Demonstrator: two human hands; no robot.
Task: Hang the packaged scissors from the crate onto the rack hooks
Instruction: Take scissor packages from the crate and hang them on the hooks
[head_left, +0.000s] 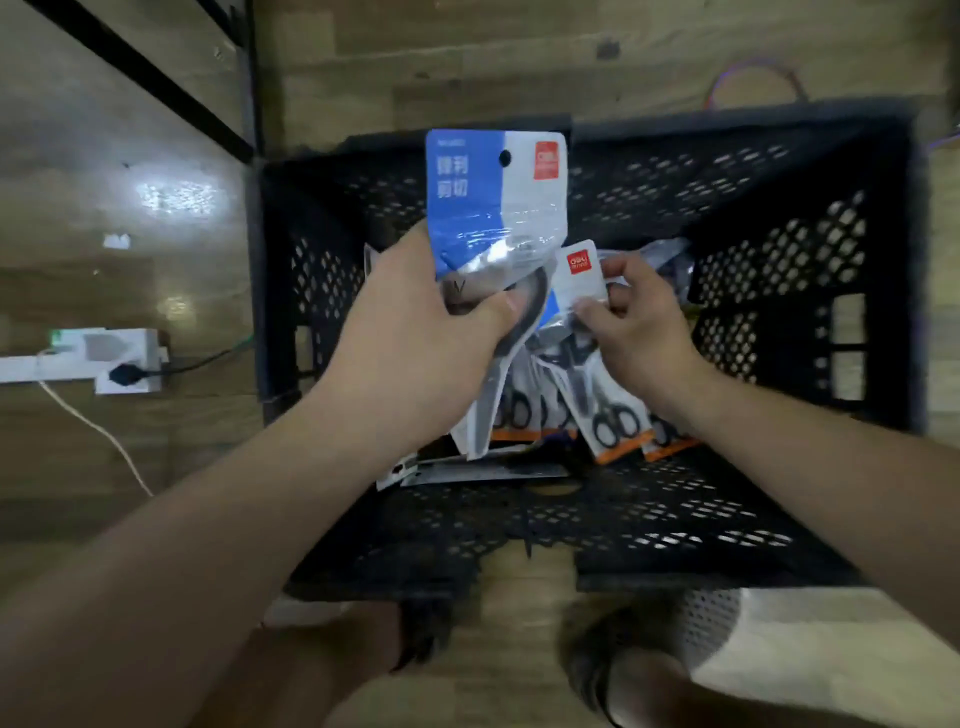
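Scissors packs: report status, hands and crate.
Left hand grips blue pack over crate. Right hand pinches second pack by card. More packs below; hooks unseen.

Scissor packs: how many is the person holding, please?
2: blue-topped pack in the left hand, white-topped pack pinched by the right hand; other packs lie in the crate, partly hidden.

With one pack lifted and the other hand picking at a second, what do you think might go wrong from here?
1. The left hand grips the blue-and-white pack low, by the scissor handle, so its top could flop and the hang hole may be hard to line up.
2. The right hand only pinches the top corner of a second pack among the other packs in the crate; it might slip or drag those along.
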